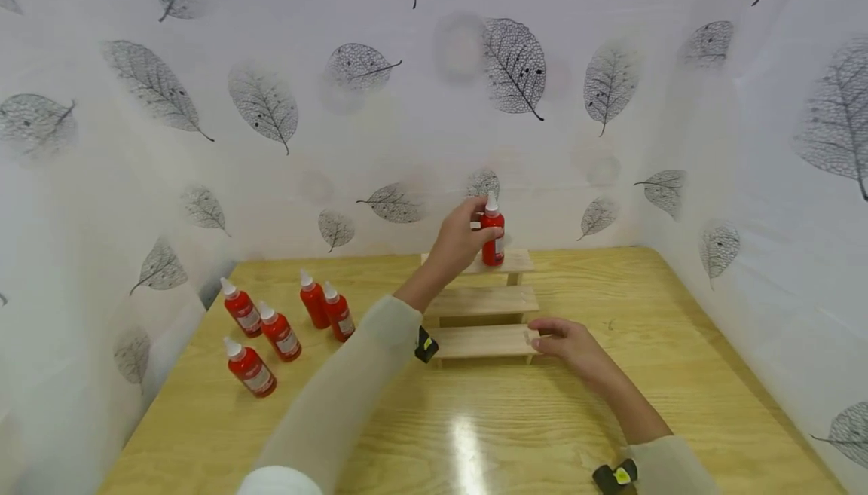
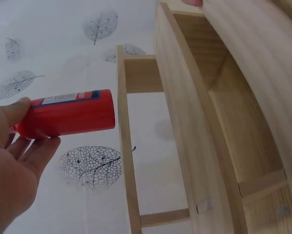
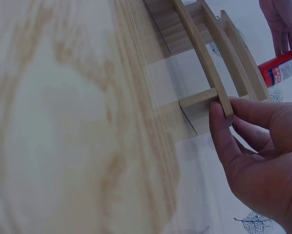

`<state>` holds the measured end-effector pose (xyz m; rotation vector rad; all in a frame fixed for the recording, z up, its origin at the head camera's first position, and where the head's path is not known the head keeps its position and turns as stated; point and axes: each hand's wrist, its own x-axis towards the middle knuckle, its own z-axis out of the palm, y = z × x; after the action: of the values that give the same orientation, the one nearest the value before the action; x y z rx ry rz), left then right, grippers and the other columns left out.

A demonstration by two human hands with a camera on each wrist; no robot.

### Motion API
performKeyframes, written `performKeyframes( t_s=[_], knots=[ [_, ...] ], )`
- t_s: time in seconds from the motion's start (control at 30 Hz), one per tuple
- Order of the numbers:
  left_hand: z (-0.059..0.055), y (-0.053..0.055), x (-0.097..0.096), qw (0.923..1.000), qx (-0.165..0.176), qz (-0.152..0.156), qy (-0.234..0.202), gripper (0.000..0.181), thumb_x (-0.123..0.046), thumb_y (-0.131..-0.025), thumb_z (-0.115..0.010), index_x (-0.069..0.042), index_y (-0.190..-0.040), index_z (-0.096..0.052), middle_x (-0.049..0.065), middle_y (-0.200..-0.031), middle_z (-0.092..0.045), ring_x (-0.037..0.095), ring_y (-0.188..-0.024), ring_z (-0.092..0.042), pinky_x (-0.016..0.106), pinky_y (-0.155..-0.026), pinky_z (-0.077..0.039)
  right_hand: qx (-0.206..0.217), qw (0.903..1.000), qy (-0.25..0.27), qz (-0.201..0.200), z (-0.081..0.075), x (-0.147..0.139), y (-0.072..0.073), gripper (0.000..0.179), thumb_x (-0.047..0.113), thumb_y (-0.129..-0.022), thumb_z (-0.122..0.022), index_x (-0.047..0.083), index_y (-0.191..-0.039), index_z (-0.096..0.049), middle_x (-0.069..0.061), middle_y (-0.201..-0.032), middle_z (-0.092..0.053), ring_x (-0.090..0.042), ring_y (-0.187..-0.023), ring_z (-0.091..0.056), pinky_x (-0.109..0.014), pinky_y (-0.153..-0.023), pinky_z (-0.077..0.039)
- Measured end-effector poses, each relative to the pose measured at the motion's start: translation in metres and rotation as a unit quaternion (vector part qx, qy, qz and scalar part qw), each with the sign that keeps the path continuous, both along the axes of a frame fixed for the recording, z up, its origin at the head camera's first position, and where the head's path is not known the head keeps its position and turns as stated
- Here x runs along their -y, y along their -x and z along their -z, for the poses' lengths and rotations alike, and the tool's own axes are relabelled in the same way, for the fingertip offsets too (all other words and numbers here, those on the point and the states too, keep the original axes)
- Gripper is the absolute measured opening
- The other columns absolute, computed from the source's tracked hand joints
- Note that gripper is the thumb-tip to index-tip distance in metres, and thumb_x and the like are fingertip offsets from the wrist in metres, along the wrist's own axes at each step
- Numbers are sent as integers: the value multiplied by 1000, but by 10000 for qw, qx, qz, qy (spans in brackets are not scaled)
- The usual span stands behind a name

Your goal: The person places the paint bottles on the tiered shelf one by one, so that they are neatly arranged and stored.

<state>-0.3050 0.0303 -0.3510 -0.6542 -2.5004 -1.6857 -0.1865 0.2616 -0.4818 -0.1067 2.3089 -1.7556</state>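
Observation:
My left hand (image 1: pixel 463 237) grips a red squeeze bottle (image 1: pixel 493 242) with a white pointed nozzle near its upper part. The bottle is upright at the top tier of a small three-step wooden rack (image 1: pixel 484 300). In the left wrist view the bottle's base (image 2: pixel 107 109) comes very close to the top board; whether they touch I cannot tell. My right hand (image 1: pixel 566 343) pinches the right end of the rack's lowest board (image 3: pixel 223 105) between thumb and fingers. Some of the left fingers are hidden behind the bottle.
Several more red bottles (image 1: pixel 252 368) with white nozzles stand in a loose group on the left of the yellow wooden table (image 1: pixel 529 435). A white leaf-printed sheet (image 1: pixel 420 141) hangs behind the table and along both sides.

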Motion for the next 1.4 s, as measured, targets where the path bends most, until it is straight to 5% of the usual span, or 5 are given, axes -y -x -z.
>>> performKeyframes(
  t_s=[0.4, 0.67, 0.97, 1.4],
  knots=[
    [1, 4, -13, 9994, 149, 247, 195, 60, -18, -96, -69, -14, -151, -44, 8, -147, -53, 30, -127, -58, 47, -102, -53, 13, 10000, 13, 29, 1, 2, 1, 47, 16, -98, -67, -6, -138, -54, -25, -134, -57, -25, -112, -63, -35, -92, -58],
    [1, -5, 9, 9997, -71, 53, 231, 62, -21, -97, -70, -18, -152, -44, 9, -150, -49, 28, -132, -52, 43, -109, -49, -38, 10000, -33, -4, 1, 2, 1, 46, 16, -98, -66, -6, -137, -55, -25, -132, -58, -25, -111, -63, -34, -92, -59],
    [5, -46, 67, 9978, -616, -194, 131, 56, -24, -96, -71, -15, -147, -50, 7, -147, -52, 25, -128, -54, 44, -109, -48, -13, 10000, -82, 44, -1, 3, 0, 47, 16, -98, -66, -6, -138, -54, -25, -133, -58, -25, -110, -64, -37, -92, -59],
    [24, -116, 175, 9935, -462, -994, 307, 57, -38, -96, -69, -24, -147, -50, 4, -146, -53, 29, -130, -54, 52, -106, -48, 65, 10000, 28, 30, -1, 4, 1, 49, 16, -98, -66, -7, -139, -52, -25, -133, -57, -21, -109, -63, -35, -92, -58]
  ],
)
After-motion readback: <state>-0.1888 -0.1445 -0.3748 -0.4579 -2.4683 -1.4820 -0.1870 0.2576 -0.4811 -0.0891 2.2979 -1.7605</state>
